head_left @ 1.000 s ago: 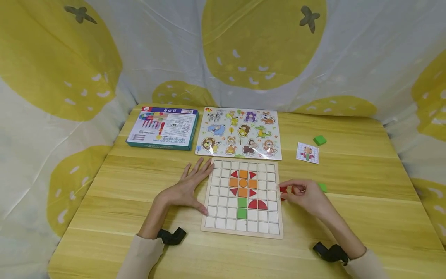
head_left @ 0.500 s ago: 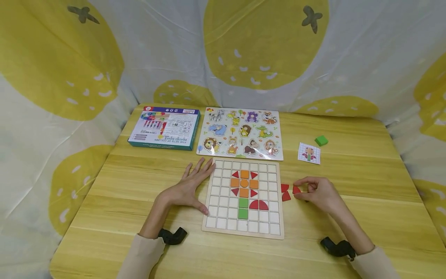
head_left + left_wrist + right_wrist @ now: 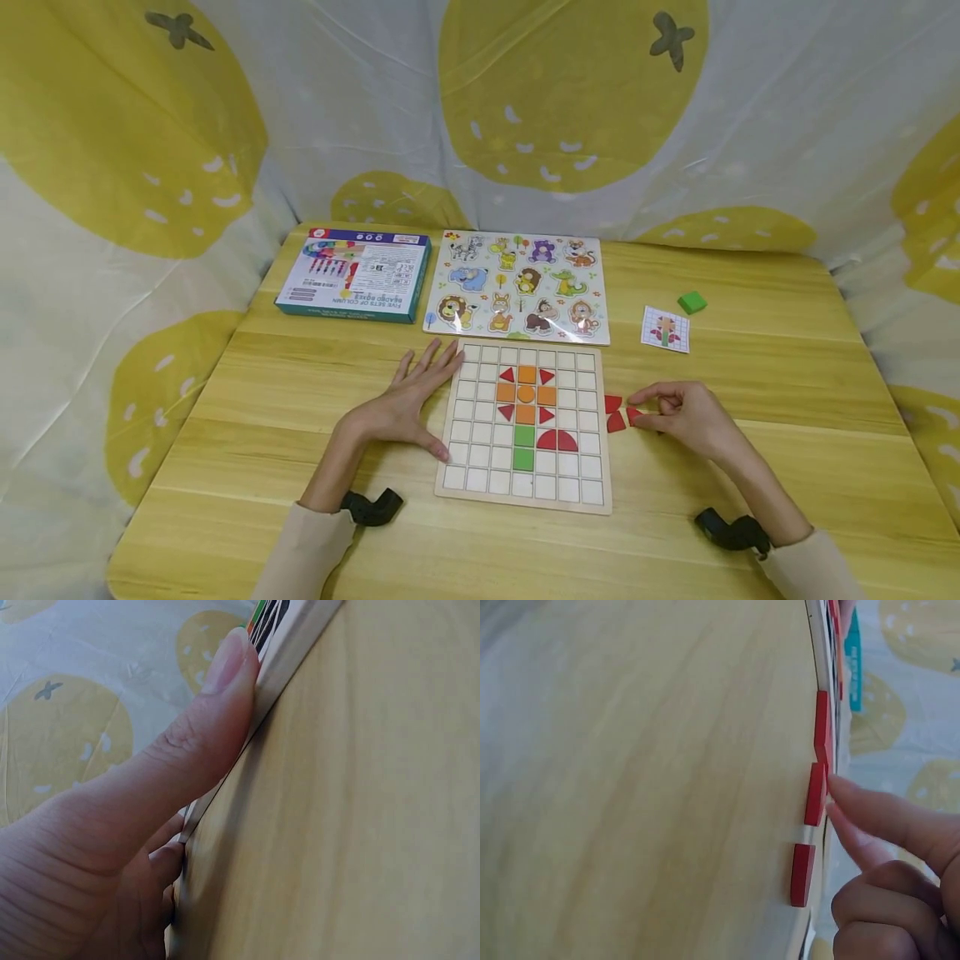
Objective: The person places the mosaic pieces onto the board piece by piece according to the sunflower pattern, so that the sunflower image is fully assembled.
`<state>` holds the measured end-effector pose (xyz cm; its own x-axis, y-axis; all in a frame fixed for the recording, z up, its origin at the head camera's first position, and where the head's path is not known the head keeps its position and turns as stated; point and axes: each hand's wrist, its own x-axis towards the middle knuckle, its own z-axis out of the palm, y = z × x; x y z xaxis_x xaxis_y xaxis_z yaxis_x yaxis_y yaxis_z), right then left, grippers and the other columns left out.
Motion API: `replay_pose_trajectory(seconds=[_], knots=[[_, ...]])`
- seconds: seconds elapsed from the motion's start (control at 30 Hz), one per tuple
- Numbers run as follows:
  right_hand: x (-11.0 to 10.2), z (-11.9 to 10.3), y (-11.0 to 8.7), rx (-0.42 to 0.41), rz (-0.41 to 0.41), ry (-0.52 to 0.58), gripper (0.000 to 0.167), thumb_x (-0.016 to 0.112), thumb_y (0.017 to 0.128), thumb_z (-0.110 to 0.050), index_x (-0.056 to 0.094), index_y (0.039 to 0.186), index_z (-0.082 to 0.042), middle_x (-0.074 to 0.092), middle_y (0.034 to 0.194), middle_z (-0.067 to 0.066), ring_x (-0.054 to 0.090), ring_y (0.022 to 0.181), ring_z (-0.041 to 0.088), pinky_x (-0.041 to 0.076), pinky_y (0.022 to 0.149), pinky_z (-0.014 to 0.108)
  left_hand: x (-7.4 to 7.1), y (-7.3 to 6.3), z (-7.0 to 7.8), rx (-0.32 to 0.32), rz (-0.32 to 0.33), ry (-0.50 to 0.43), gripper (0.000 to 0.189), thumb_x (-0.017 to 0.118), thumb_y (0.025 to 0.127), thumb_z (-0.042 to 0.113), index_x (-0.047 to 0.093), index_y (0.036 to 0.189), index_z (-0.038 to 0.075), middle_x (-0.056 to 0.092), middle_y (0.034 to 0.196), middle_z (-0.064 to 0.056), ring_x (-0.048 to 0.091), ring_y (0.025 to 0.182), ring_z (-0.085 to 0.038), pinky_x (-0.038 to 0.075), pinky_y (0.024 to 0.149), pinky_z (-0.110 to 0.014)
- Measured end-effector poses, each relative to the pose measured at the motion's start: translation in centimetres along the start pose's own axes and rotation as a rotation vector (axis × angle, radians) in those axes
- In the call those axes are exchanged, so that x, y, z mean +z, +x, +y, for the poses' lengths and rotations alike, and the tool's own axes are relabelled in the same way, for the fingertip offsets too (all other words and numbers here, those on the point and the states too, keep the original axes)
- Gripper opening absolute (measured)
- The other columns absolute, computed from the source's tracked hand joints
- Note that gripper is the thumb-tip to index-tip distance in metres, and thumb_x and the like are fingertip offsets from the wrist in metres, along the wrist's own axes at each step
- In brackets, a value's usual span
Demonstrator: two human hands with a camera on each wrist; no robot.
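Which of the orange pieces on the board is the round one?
The orange circle at the centre of the cross on the board. The other four, orange squares, sit above, below, left and right of it.

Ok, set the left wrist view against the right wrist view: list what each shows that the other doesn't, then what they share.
Only the left wrist view shows the left hand's thumbnail, up close at the grid board's edge.

Only the right wrist view shows the right hand, loose red quarter-circle pieces seen edge-on with its fingertips at one, and the teal side of the beaded-boxes carton.

Both show the board's edge, the wooden tabletop and the fruit-print curtain.
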<state>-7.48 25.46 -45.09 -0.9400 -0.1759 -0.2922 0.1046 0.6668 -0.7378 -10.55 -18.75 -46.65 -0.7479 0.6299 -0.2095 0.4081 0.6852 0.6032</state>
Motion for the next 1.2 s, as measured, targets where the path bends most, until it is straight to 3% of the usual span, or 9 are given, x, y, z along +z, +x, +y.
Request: replay_pose_trajectory(seconds=[0.37, 0.6, 0.7, 1.0, 1.2], knots=[[0.0, 0.1, 0.0, 0.012, -0.047, 0.006, 0.026, 0.085, 0.085, -0.016, 0.077, 0.105, -0.003, 0.029, 0.062, -0.004, 0.028, 0.057, 0.008, 0.024, 0.051, 0.026, 0.0, 0.0, 0.1, 0.004, -0.003, 0.009, 0.145, 0.097, 0.061, 0.054, 0.007, 0.168, 0.014, -0.006, 0.176, -0.006, -0.017, 0.162, -0.034, -0.015, 0.128, -0.061], [-0.2, 0.0, -0.2, 0.033, 0.008, -0.062, 0.029, 0.088, 0.083, -0.027, 0.077, 0.100, -0.007, 0.034, 0.061, -0.004, 0.032, 0.056, 0.010, 0.025, 0.050, 0.026, 0.0, 0.0, 0.0, 0.005, 0.000, -0.007, 0.144, 0.097, 0.062, 0.053, 0.008, 0.168, 0.013, -0.006, 0.176, -0.007, -0.016, 0.162, -0.034, -0.015, 0.128, -0.061], [-0.1, 0.1, -0.1, 0.002, 0.022, -0.083, 0.028, 0.088, 0.083, -0.029, 0.077, 0.099, -0.009, 0.034, 0.060, -0.005, 0.031, 0.055, 0.009, 0.025, 0.050, 0.024, 0.0, 0.0, 0.0, 0.008, 0.002, -0.008, 0.144, 0.097, 0.062, 0.053, 0.008, 0.168, 0.013, -0.006, 0.176, -0.007, -0.016, 0.162, -0.035, -0.015, 0.128, -0.062], [0.3, -0.2, 1.1, -0.138, -0.038, -0.015, 0.028, 0.082, 0.089, -0.017, 0.077, 0.115, -0.008, 0.030, 0.060, -0.007, 0.027, 0.051, 0.004, 0.023, 0.046, 0.020, 0.0, 0.0, 0.0, 0.008, 0.002, -0.008, 0.145, 0.097, 0.061, 0.053, 0.007, 0.168, 0.014, -0.006, 0.177, -0.007, -0.016, 0.162, -0.035, -0.015, 0.128, -0.061], [0.8, -0.6, 1.6, -0.132, -0.057, 0.000, 0.023, 0.081, 0.090, -0.021, 0.078, 0.108, -0.008, 0.032, 0.060, -0.006, 0.028, 0.051, 0.004, 0.024, 0.046, 0.021, 0.0, 0.1, 0.0, 0.008, 0.002, -0.004, 0.145, 0.097, 0.061, 0.053, 0.007, 0.168, 0.014, -0.006, 0.176, -0.007, -0.016, 0.162, -0.035, -0.014, 0.128, -0.061]])
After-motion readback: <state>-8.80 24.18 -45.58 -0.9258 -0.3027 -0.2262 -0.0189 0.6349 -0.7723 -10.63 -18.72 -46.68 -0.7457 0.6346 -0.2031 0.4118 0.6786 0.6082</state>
